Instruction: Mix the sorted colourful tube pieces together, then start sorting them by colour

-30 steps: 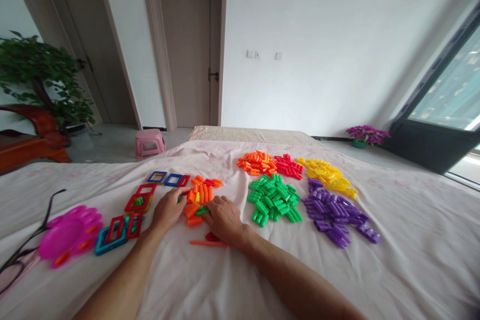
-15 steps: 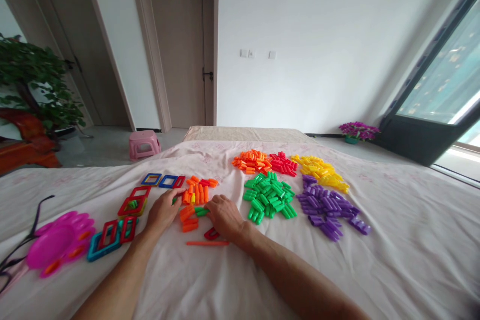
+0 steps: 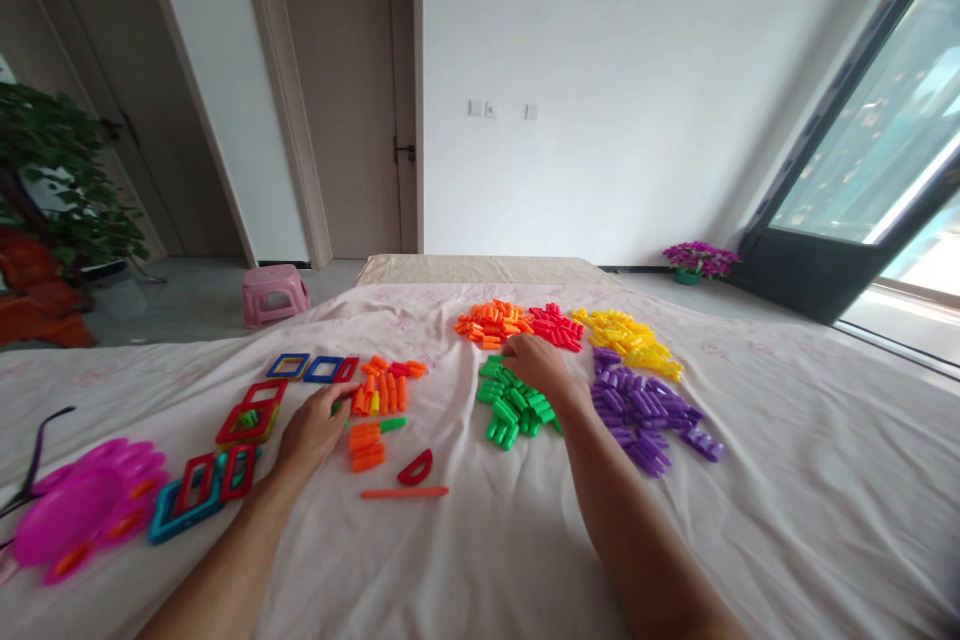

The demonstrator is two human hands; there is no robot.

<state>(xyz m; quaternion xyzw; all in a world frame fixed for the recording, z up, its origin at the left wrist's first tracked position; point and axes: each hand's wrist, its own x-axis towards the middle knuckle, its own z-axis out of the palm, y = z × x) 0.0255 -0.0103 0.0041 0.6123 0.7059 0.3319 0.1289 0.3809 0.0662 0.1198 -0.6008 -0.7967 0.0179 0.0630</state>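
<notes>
My left hand point(image 3: 315, 425) rests on the cloth at the left, fingers curled, with a bit of green plastic piece point(image 3: 338, 408) showing between thumb and forefinger. Just beyond its fingertips lies a cluster of orange plastic pieces point(image 3: 382, 392) with a few red and yellow ones. Nearer to me, a green piece point(image 3: 393, 424) touches some joined orange pieces point(image 3: 366, 442). My right hand point(image 3: 541, 368) reaches over the far part of the green pile point(image 3: 517, 410), beside the orange pile point(image 3: 491, 322) and red pile point(image 3: 556, 328). Its fingertips are hidden behind the hand.
Yellow pieces point(image 3: 630, 340) and purple pieces point(image 3: 646, 415) lie at the right. Coloured frame tiles point(image 3: 324, 368), a pink paw-shaped tray point(image 3: 71, 515) and glasses point(image 3: 34, 470) lie left. A red half-ring point(image 3: 415, 467) and orange stick point(image 3: 405, 493) are near front centre.
My right hand has left the small green piece beside the joined orange pieces and moved right and away to the green pile. My left hand stays nearly in place. The view has shifted slightly.
</notes>
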